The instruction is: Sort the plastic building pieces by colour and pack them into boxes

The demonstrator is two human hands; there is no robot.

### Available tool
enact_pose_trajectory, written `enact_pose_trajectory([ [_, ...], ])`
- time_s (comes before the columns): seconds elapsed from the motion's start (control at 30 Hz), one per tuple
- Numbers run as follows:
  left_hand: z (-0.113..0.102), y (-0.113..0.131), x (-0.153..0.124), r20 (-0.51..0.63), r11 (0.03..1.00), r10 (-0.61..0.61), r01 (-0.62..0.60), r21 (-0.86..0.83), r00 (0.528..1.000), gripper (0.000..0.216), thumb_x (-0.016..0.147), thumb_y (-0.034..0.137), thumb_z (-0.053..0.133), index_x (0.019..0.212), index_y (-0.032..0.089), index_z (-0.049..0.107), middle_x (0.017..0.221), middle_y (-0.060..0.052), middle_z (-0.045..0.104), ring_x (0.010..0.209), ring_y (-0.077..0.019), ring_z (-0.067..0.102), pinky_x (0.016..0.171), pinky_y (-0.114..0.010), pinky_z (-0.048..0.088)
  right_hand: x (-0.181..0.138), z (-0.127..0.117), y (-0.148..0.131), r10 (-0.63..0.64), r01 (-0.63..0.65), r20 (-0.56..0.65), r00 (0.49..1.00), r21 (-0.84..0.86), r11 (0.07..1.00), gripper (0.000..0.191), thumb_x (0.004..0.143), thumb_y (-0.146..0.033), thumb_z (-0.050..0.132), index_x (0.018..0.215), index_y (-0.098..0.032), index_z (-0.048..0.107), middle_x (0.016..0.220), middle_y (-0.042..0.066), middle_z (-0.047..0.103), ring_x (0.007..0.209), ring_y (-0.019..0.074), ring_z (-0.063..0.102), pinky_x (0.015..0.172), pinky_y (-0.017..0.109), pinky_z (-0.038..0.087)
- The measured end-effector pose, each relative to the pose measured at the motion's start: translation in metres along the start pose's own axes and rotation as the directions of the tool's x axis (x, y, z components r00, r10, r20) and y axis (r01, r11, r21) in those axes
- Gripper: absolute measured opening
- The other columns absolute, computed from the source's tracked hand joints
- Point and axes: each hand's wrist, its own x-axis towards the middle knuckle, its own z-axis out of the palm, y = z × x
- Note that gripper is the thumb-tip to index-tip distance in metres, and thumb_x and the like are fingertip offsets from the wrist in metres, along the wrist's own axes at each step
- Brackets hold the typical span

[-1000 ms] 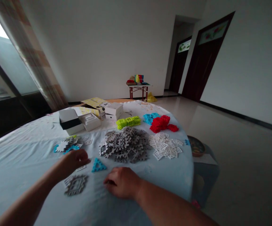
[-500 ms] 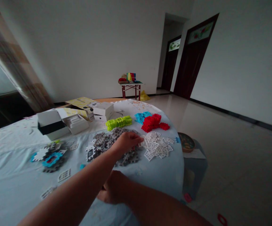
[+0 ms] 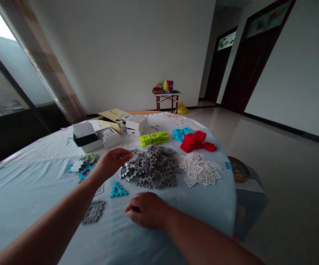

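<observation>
My left hand (image 3: 112,162) hovers at the left edge of a heap of grey interlocking tiles (image 3: 151,167), fingers curled; whether they hold a piece is hidden. My right hand (image 3: 146,212) rests on the pale blue tablecloth (image 3: 24,184) near the front, fingers folded under. A blue triangular tile (image 3: 117,190) lies between the two hands. A flat grey square tile (image 3: 93,212) lies left of my right hand. A small white piece (image 3: 99,190) sits beside the triangle.
White tiles (image 3: 200,172), red tiles (image 3: 196,141), blue tiles (image 3: 181,133) and a green block row (image 3: 153,138) lie beyond. White and yellow boxes (image 3: 98,134) stand at the back left. A stool with a bowl (image 3: 238,170) is at the table's right edge. A small table (image 3: 167,98) stands by the far wall.
My left hand pulled back from the right side of the grey heap to its left edge. The camera view swung back left. My right hand stayed put on the cloth.
</observation>
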Motion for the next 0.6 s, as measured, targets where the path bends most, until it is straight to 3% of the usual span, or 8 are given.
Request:
enact_pose_trajectory([
  [0.13, -0.032, -0.052, -0.028, -0.016, 0.975, -0.119, 0.12, 0.186, 0.993, 0.045, 0.069, 0.056, 0.054, 0.086, 0.016, 0.065, 0.07, -0.003, 0.068, 0.062, -0.0164, 0.059, 0.059, -0.027, 0.046, -0.001, 0.003, 0.0, -0.013, 0.014, -0.02, 1.0, 0.065, 0.998, 0.023, 0.079, -0.025, 0.053, 0.094, -0.018, 0.068, 0.084, 0.004, 0.067, 0.076, 0.0137, 0.06, 0.072, 0.021, 0.044],
  [0.3, -0.042, -0.096, -0.056, 0.092, 0.938, -0.13, 0.092, 0.333, 0.987, 0.046, 0.069, 0.052, 0.054, 0.09, 0.013, 0.066, 0.079, -0.009, 0.069, 0.07, -0.0218, 0.061, 0.064, -0.032, 0.045, -0.003, 0.005, 0.0, -0.018, 0.022, -0.042, 0.999, 0.074, 0.997, 0.021, 0.08, -0.024, 0.053, 0.092, -0.018, 0.068, 0.084, 0.004, 0.066, 0.076, 0.0132, 0.06, 0.071, 0.021, 0.043],
  [0.47, -0.038, -0.111, -0.062, 0.174, 0.918, -0.147, 0.069, 0.39, 0.974, 0.04, 0.067, 0.048, 0.056, 0.086, 0.015, 0.068, 0.08, -0.009, 0.067, 0.067, -0.0219, 0.06, 0.062, -0.031, 0.043, -0.004, 0.006, -0.002, 0.001, 0.002, -0.054, 0.999, 0.053, 0.999, 0.02, 0.08, -0.024, 0.053, 0.091, -0.02, 0.068, 0.08, 0.003, 0.066, 0.074, 0.013, 0.06, 0.07, 0.021, 0.043],
  [0.6, -0.042, -0.111, -0.061, 0.156, 0.914, -0.16, 0.086, 0.397, 0.975, 0.034, 0.059, 0.048, 0.062, 0.073, 0.017, 0.065, 0.068, -0.004, 0.062, 0.063, -0.0195, 0.056, 0.058, -0.028, 0.04, -0.004, 0.007, -0.001, -0.011, 0.015, -0.069, 0.998, 0.057, 0.998, 0.02, 0.08, -0.025, 0.053, 0.091, -0.02, 0.069, 0.08, 0.003, 0.066, 0.073, 0.0126, 0.06, 0.069, 0.02, 0.043],
])
